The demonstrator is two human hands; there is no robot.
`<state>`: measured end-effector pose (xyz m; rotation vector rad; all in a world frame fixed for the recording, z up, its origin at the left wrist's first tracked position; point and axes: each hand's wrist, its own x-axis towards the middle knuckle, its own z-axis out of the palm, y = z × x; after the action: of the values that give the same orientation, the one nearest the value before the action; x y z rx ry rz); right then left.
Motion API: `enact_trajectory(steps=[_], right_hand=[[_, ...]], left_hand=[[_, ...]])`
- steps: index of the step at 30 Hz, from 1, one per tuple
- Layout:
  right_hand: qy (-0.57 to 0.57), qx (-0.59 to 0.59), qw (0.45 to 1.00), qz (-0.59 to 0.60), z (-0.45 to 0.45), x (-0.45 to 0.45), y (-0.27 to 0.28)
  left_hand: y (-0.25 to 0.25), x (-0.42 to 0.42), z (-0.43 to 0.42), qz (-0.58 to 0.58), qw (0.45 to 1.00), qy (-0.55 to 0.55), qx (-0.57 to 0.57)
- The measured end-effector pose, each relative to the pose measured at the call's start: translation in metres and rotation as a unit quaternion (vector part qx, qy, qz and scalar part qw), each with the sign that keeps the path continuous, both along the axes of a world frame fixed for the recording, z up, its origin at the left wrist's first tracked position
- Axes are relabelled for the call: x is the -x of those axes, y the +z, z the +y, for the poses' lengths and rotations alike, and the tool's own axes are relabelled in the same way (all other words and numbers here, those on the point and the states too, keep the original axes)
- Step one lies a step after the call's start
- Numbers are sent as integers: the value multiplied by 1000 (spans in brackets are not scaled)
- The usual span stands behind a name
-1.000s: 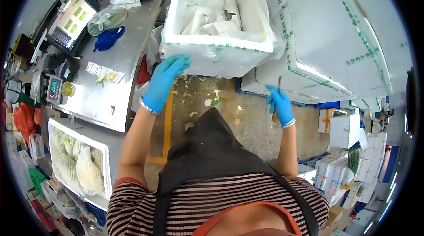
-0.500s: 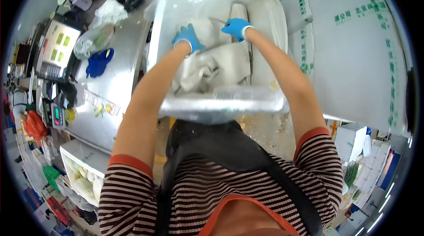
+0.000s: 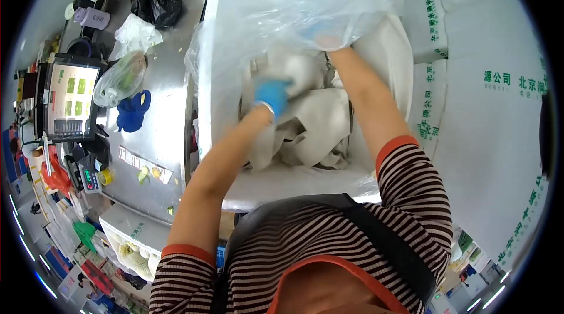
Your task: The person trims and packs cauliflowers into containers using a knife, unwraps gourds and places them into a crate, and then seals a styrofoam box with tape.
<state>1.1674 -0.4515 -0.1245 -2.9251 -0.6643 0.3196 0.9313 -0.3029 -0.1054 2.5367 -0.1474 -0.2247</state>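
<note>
Paper (image 3: 323, 115) lies just right of left hand (image 3: 271, 94) (nearer); film (image 3: 359, 13) covers right hand (image 3: 320, 37). Opening and hold, both hands: cannot tell.

Striped shirt (image 3: 294, 232), blue-gloved hands (image 3: 272, 96)

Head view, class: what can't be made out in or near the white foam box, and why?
In the head view:
Right hand: veiled by clear plastic film; grip unclear.
Left hand: blurred; whether it holds anything is unclear.
Anything beneath the pale sheets: covered by them.
Black bag: its opaque plastic hides the inside.
</note>
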Motion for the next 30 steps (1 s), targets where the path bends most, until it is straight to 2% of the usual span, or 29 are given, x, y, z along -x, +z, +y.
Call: enact_trajectory(steps=[1, 2, 4, 7, 8, 9, 11, 12, 13, 14, 15, 16, 17, 18, 19, 20, 21, 22, 23, 24, 25, 26, 28, 29, 30], right_hand=[[1, 8, 1000, 17, 0, 1, 1], [3, 17, 999, 34, -1, 2, 3], [27, 33, 997, 69, 0, 10, 10], [118, 68, 981, 139, 9, 43, 18], [164, 84, 967, 174, 11, 63, 21], [221, 106, 947, 208, 11, 83, 24], [335, 150, 894, 257, 6, 127, 45], [422, 180, 841, 289, -2, 137, 21], [308, 174, 826, 440, -3, 160, 63], [292, 197, 805, 477, -8, 176, 77], [278, 222, 782, 511, -15, 180, 88], [263, 182, 821, 472, -19, 173, 106], [251, 142, 856, 429, -26, 160, 126], [238, 100, 886, 387, -37, 149, 136], [215, 14, 937, 273, -60, 120, 124], [133, -98, 970, 179, -69, 98, 146], [99, 128, 984, 76, -69, 65, 179], [27, 136, 990, 21, -71, 36, 216], [10, -86, 978, -189, -97, 6, 204], [13, -131, 959, -251, -101, -18, 215], [-14, -119, 967, -224, -85, -21, 249], [67, -123, 944, -300, -102, -67, 228], [-86, -161, 953, -240, -84, -85, 237], [-143, -146, 973, -105, -89, -103, 234], [-169, -130, 976, -52, -96, -123, 218]], left_hand=[[19, 22, -30, 53, 996, -63, 19], [61, 39, -57, 146, 974, -168, -40], [66, 64, -96, 233, 951, -203, 22], [94, 70, -97, 255, 929, -267, 26], [96, 69, -87, 206, 921, -320, 81], [94, 63, -65, 156, 906, -368, 137], [95, 28, -27, 131, 871, -442, 168], [96, 5, -12, 164, 854, -472, 147], [91, -16, -1, 228, 882, -410, 45], [139, -31, 16, 218, 887, -400, -72], [47, -44, 51, 140, 911, -356, -152], [52, -61, 63, 174, 879, -347, -275], [51, -74, 85, -27, 918, -246, -311], [52, -82, 103, -224, 907, -132, -332], [100, -92, 113, -239, 901, -122, -340], [157, -106, 122, -254, 896, -115, -347], [170, -123, 143, -299, 886, -98, -339], [175, -144, 170, -345, 874, -77, -332], [175, -166, 196, -300, 898, -69, -315], [177, -187, 212, -252, 919, -61, -296], [184, -202, 216, -195, 945, -58, -255], [176, -218, 220, -193, 956, -33, -219], [154, -243, 225, -189, 971, 16, -143], [154, -240, 216, -129, 987, 86, -48], [151, -231, 207, -66, 985, 155, 47]])
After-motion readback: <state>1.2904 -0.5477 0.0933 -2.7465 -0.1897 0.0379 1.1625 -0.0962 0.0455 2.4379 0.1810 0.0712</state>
